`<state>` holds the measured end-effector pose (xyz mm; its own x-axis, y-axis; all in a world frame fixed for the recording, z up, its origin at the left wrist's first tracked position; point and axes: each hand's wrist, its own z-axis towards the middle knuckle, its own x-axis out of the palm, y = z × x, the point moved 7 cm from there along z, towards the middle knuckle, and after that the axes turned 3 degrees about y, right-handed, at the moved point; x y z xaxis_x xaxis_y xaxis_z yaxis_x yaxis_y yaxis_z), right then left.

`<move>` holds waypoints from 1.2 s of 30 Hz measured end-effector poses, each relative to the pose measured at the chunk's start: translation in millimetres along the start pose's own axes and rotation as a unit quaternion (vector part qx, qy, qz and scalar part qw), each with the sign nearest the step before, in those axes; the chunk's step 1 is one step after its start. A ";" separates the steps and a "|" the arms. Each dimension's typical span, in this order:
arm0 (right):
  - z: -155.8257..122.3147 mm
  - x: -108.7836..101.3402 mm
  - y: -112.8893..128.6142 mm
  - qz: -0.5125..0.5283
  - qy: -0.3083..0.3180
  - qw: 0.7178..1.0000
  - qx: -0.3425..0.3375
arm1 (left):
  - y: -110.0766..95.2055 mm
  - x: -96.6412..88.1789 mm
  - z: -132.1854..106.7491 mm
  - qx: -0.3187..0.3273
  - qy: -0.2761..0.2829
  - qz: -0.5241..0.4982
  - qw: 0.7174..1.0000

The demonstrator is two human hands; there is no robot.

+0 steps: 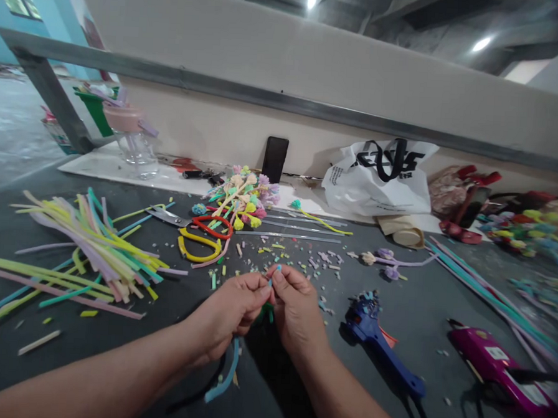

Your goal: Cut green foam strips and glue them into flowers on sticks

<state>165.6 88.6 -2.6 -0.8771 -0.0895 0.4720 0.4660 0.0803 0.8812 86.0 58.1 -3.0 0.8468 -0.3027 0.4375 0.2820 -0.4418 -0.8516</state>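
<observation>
The blue strip (pixel 226 376) trails nearest you over the dark table (pixel 396 284), its upper end pinched by your left hand (pixel 233 312) and right hand (pixel 297 311), both closed on it. It looks light and floppy; grip near the tip. Your fingers (pixel 256 289) hide its middle. Farther off, cut scraps (pixel 323 259) blur.

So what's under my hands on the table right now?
The left hand and right hand pinch a small blue piece. Below them a light blue strip trails and a green bit shows between; whether they join is covered by the hands.
</observation>
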 end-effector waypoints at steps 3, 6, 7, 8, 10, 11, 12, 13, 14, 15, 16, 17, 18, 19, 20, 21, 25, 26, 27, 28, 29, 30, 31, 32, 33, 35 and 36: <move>-0.4 0.3 0.2 0.017 0.002 1.000 0.008 | 0.4 1.7 0.7 0.001 -0.001 -0.004 1.000; -0.4 0.3 -0.8 0.032 0.005 0.999 0.028 | 1.0 2.7 2.0 0.006 -0.003 0.005 1.000; -0.2 -0.3 -1.1 0.032 0.004 0.999 0.035 | 1.2 3.3 2.3 0.009 -0.002 0.010 1.000; 0.0 -1.3 -1.0 0.030 0.000 0.999 0.038 | 1.4 3.8 2.5 0.013 0.000 0.015 1.000; 0.9 -3.0 0.1 0.027 -0.007 0.999 0.039 | 1.8 4.7 2.6 0.019 0.004 0.019 1.000; 1.4 -3.2 0.6 0.026 -0.008 0.999 0.039 | 2.0 4.8 2.5 0.021 0.005 0.017 1.000; 1.8 -2.8 1.0 0.023 -0.004 0.999 0.041 | 2.1 4.6 2.1 0.022 0.005 0.015 1.000; 2.2 -2.1 1.4 0.019 0.001 0.999 0.043 | 2.0 4.0 1.6 0.022 0.003 0.014 1.000; 2.5 -1.1 1.9 0.015 0.007 0.999 0.045 | 1.7 3.3 1.0 0.023 0.000 0.013 1.000; 2.7 0.0 2.7 0.009 0.014 0.999 0.044 | 1.0 2.4 0.4 0.024 -0.004 0.012 1.000; 2.9 0.9 3.9 0.003 0.020 0.999 0.038 | 0.1 1.7 -0.3 0.026 -0.009 0.012 1.000; 3.0 1.7 5.4 -0.002 0.026 0.999 0.029 | -0.7 1.4 -1.0 0.028 -0.011 0.011 0.999; 3.0 2.5 6.7 -0.006 0.030 0.999 0.021 | -1.3 1.7 -1.5 0.028 -0.011 0.010 0.999; 2.9 3.0 7.5 -0.010 0.033 0.999 0.014 | -1.6 2.2 -1.9 0.029 -0.009 0.010 0.999; 2.8 3.1 7.7 -0.010 0.031 0.999 0.011 | -1.5 2.9 -2.2 0.029 -0.008 0.011 0.999; 2.6 2.8 7.5 -0.004 0.026 1.000 0.010 | -1.1 3.5 -2.4 0.028 -0.006 0.014 0.999; 1.0 1.8 2.5 0.055 0.004 0.998 0.032 | 1.8 4.5 -2.5 0.030 -0.007 0.030 0.999; 0.5 1.5 0.7 0.068 -0.001 0.997 0.042 | 2.1 4.8 -2.2 0.033 -0.007 0.034 0.999; 0.0 0.9 -1.3 0.076 -0.006 0.996 0.053 | 1.9 5.2 -1.9 0.039 -0.008 0.038 0.998; -0.4 0.0 -3.2 0.080 -0.013 0.995 0.064 | 1.6 5.5 -1.4 0.044 -0.011 0.043 0.998; -0.7 -1.2 -4.9 0.081 -0.020 0.994 0.073 | 1.5 5.9 -0.8 0.048 -0.016 0.048 0.998; -0.9 -2.4 -6.5 0.080 -0.026 0.993 0.080 | 1.9 6.3 -0.1 0.048 -0.021 0.051 0.997; -1.1 -3.7 -7.9 0.080 -0.032 0.993 0.085 | 2.9 6.7 0.7 0.046 -0.026 0.054 0.997; -1.1 -4.8 -9.2 0.081 -0.038 0.992 0.090 | 4.3 7.2 1.5 0.042 -0.031 0.056 0.997; -1.1 -5.6 -10.3 0.084 -0.043 0.991 0.094 | 6.0 7.6 2.3 0.038 -0.035 0.056 0.997; -0.7 -6.0 -11.1 0.094 -0.047 0.990 0.098 | 9.2 8.3 3.1 0.033 -0.040 0.060 0.997; -0.4 -5.8 -10.5 0.099 -0.046 0.989 0.096 | 10.3 8.5 3.1 0.033 -0.040 0.063 0.997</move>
<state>165.9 87.9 -14.6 -0.7814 0.0364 0.6229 0.6070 0.2756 0.7454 97.5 53.6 -9.0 0.9098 -0.2822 0.3044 0.1990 -0.3470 -0.9165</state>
